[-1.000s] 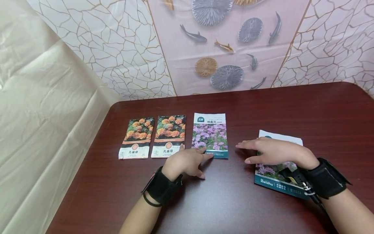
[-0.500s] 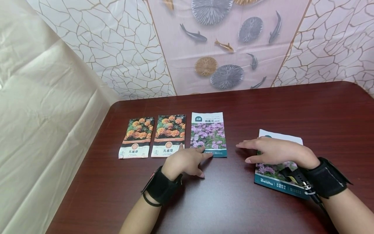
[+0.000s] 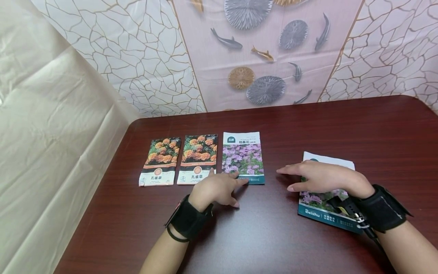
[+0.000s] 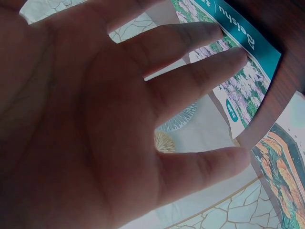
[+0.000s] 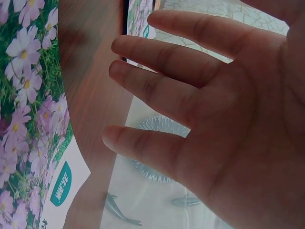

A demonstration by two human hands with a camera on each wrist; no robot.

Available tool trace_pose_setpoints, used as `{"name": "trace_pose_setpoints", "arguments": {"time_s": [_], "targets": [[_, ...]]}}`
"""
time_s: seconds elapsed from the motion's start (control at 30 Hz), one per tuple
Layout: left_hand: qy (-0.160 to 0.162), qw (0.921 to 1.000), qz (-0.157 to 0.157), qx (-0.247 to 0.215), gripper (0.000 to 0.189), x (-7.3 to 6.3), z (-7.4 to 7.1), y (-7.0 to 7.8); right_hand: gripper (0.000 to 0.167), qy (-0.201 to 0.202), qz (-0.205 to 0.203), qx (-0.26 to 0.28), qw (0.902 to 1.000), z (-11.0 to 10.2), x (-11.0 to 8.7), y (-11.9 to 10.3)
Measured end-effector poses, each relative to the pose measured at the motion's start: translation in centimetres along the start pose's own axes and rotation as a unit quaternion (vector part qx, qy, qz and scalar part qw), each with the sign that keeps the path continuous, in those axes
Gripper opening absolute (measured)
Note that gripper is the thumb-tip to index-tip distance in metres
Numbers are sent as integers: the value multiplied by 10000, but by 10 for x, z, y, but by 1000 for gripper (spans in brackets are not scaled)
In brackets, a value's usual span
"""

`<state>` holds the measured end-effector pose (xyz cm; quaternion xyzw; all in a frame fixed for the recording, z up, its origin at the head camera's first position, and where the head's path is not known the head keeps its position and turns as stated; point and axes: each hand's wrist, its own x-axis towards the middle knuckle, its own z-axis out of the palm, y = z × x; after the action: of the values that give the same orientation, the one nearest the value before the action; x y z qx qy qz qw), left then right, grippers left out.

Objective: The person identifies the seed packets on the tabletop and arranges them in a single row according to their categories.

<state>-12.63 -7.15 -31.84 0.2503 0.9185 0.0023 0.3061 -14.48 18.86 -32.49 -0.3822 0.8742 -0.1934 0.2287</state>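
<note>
My left hand (image 3: 217, 189) is spread, its fingertips resting on the lower edge of a seed packet with purple flowers (image 3: 242, 156). In the left wrist view, straight fingers (image 4: 205, 78) reach over that packet's teal band. To its left lie two seed packets with orange flowers, one nearer (image 3: 197, 150) and one at the far left (image 3: 161, 152). My right hand (image 3: 325, 177) extends, fingers straight, above another purple-flower packet (image 3: 328, 217), partly covering it. The right wrist view shows the right palm with nothing in it, beside this packet's printed face (image 5: 28, 119).
The dark red-brown table (image 3: 267, 236) has its back edge against a patterned cloth (image 3: 219, 57). A cream cloth (image 3: 51, 133) hangs along the left side. Black straps circle both wrists, and a cable trails from the right strap (image 3: 381, 207).
The purple-flower packet under my left fingertips has slid a little to the left, closer to the orange-flower packets. My left hand has shifted very slightly left with it. My right hand stays put.
</note>
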Motion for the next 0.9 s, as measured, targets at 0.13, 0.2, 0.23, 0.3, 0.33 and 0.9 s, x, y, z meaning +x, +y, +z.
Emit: {"name": "trace_pose_setpoints", "arguments": {"time_s": [0.13,0.2,0.23,0.3,0.33,0.9], "targets": [[28,10000,13,-25,70,-1,0,0,52,-10,24,9,10000,0,0,0],[35,10000,29,-16,69,0,0,0,51,-2,27,10,10000,0,0,0],[37,10000,34,-12,69,0,0,0,51,8,23,8,10000,0,-1,0],[46,10000,42,-15,69,1,0,0,51,34,12,5,10000,0,-1,0],[49,10000,42,-17,69,1,0,0,51,48,5,5,10000,0,-2,0],[1064,9903,636,623,59,1,0,11,50,849,61,-144,9963,-19,-27,1]]}}
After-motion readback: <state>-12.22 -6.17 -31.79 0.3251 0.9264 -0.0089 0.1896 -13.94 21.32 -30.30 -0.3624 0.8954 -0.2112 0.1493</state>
